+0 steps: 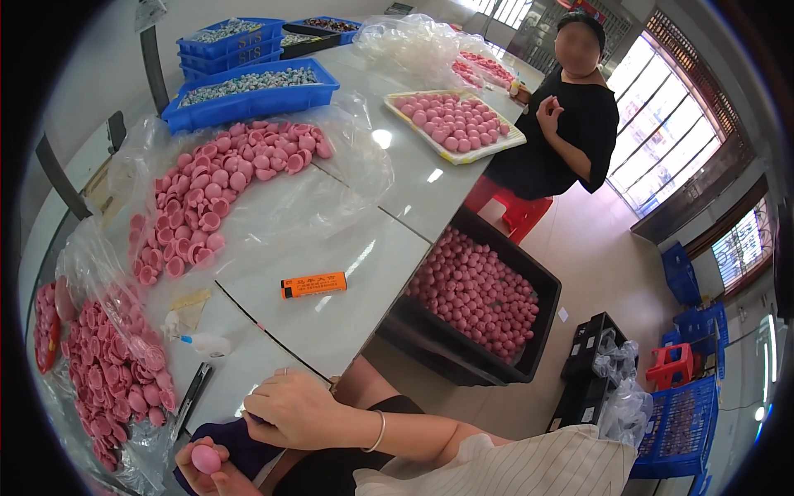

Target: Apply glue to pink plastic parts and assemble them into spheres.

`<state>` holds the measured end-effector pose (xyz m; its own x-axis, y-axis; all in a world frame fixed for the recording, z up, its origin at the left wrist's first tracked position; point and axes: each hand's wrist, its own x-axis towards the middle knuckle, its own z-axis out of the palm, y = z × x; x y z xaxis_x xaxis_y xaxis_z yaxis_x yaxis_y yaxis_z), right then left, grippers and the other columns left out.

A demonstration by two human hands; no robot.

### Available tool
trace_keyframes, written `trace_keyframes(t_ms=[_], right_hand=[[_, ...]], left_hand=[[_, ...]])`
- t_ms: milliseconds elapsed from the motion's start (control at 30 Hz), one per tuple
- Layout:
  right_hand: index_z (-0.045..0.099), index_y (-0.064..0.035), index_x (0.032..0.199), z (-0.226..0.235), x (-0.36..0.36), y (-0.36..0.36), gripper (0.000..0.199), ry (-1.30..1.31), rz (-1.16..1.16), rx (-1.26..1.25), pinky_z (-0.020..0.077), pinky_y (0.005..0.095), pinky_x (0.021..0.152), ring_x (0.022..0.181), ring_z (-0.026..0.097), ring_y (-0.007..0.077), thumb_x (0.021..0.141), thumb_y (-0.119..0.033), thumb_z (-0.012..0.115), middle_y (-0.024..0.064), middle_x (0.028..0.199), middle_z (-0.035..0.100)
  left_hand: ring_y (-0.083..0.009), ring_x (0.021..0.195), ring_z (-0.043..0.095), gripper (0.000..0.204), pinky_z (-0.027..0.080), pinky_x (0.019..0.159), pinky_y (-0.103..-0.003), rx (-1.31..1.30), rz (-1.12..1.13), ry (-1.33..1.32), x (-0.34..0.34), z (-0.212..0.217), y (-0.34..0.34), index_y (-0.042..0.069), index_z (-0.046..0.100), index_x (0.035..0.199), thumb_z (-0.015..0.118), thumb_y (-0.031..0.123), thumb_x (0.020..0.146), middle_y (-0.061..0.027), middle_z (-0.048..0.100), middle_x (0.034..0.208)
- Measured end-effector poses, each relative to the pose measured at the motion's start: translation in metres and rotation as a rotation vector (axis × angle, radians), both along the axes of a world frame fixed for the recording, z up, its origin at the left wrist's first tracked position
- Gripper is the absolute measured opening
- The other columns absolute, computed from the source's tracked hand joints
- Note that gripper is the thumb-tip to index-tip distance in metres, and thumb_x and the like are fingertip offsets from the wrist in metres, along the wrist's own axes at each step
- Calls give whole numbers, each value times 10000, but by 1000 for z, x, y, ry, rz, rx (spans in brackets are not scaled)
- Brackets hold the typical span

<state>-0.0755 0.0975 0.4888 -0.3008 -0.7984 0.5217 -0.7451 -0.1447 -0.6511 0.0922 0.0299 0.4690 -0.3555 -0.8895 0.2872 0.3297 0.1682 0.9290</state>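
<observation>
My left hand is at the lower left, its fingers closed round a round pink ball. Just right of it is my right hand, a ring on one finger, curled over a dark purple cloth on my lap. Whether it grips the cloth or something else is hidden. Beyond my left hand lie a black utility knife and a small white glue bottle with a blue tip. Hollow pink half shells are heaped on plastic at the left, with another heap of half shells further off.
An orange box lies mid-table. Blue trays of small parts stand at the back. A white tray carries pink balls; a black bin full of them stands by the table's right edge. A person in black is beyond.
</observation>
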Motion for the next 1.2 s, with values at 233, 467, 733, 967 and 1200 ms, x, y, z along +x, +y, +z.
trace_keyframes(t_ms=[233,467,733,967,1200], right_hand=[[509,-55,624,-4,-1,-1,129,-36,16,-21,390,325,522,548,517,223,654,-115,619,58,558,489],[501,-65,618,-1,-1,1,130,-17,26,-12,383,317,532,562,516,206,648,-111,619,47,571,492],[467,-51,609,4,0,2,185,-61,19,49,405,348,569,577,528,259,686,-152,601,81,566,499],[572,-50,799,10,-12,7,159,-187,-282,-211,402,312,544,571,492,211,686,-51,684,74,644,504],[592,-45,752,31,4,13,165,-115,-132,-510,345,284,500,543,441,186,655,-63,724,38,638,471]], left_hand=[[-113,796,441,652,363,744,-225,-6,38,-15,-3,2,3,-27,399,1164,647,421,760,-95,480,1033],[-117,786,449,656,364,730,-223,-36,5,-9,-1,3,2,-27,401,1157,652,425,754,-99,479,1032],[-118,787,457,665,377,723,-220,4,61,3,-4,4,5,-29,403,1163,669,414,745,-100,480,1029],[-125,816,462,657,389,729,-219,14,23,21,-6,8,2,-28,415,1144,681,411,734,-104,479,1027],[-145,900,472,631,402,736,-226,69,20,86,-4,9,2,-26,424,1122,702,378,726,-99,473,1021]])
